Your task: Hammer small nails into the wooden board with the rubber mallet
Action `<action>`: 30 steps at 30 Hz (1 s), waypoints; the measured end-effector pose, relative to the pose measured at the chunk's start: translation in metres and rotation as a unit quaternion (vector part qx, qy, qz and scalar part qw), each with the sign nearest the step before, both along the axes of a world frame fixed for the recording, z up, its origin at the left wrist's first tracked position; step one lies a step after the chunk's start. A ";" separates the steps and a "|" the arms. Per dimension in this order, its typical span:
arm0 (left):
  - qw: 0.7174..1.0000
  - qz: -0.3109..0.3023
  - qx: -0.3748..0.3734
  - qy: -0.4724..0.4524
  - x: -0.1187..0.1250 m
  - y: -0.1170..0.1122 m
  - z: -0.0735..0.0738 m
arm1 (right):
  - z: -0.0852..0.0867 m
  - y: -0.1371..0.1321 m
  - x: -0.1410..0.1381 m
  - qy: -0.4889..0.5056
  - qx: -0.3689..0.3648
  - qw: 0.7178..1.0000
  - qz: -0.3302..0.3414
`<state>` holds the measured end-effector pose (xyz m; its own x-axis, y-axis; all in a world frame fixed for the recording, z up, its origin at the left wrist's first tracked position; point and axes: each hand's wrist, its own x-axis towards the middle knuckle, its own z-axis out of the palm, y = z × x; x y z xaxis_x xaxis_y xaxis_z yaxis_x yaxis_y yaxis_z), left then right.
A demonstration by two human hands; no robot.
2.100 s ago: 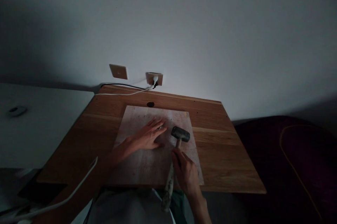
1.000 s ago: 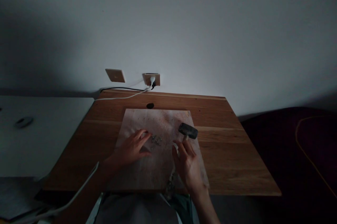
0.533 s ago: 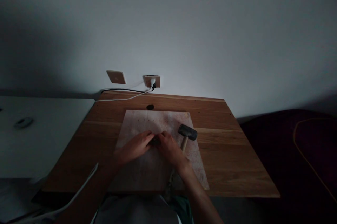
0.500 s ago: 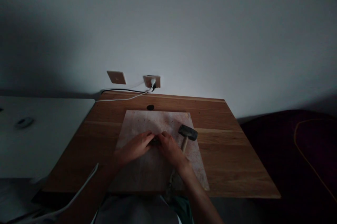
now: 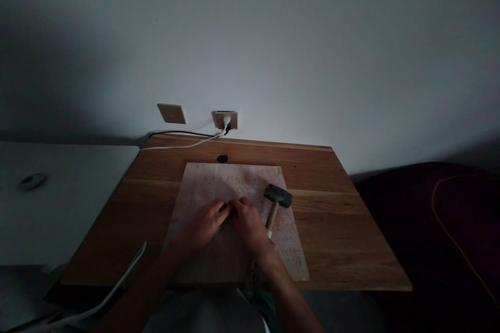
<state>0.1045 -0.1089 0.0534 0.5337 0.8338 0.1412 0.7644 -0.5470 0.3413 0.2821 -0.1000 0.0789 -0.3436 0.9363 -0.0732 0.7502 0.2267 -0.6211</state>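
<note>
My left hand and my right hand meet over the middle of a pale, stained board. The fingers of both are bent and closed, with the tips close together. Whatever sits between them is too small and dark to make out. Just right of my right hand lies a mallet with a black head. Its wooden handle slants toward me and passes partly behind my right forearm.
The board lies on a wooden table against the wall. Cords run from a wall socket along the table's back left. A white surface adjoins on the left; a dark red rounded thing is at right. A cable hole is behind the board.
My left hand has come slightly lower and its wrist has turned. My right hand stays near the same spot. The mallet and board have not moved on the table.
</note>
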 end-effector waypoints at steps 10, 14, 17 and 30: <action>0.985 0.018 0.037 -0.165 -0.005 0.004 -0.001 | -0.001 -0.005 0.012 0.101 0.068 0.993 -0.015; 0.989 0.038 0.016 -0.139 -0.017 0.003 0.001 | -0.003 -0.013 0.036 0.117 0.130 0.983 -0.056; 0.994 0.044 -0.001 -0.104 -0.022 0.001 0.001 | 0.001 -0.023 0.052 0.121 0.152 0.977 -0.090; 0.995 -0.001 -0.092 -0.040 0.010 0.012 0.015 | -0.009 -0.069 0.085 0.105 0.201 0.948 -0.221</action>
<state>0.1148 -0.0966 0.0679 0.5280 0.8488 0.0286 0.7297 -0.4706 0.4960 0.3668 -0.1689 0.0701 0.1222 0.9300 0.3467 0.6963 0.1686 -0.6976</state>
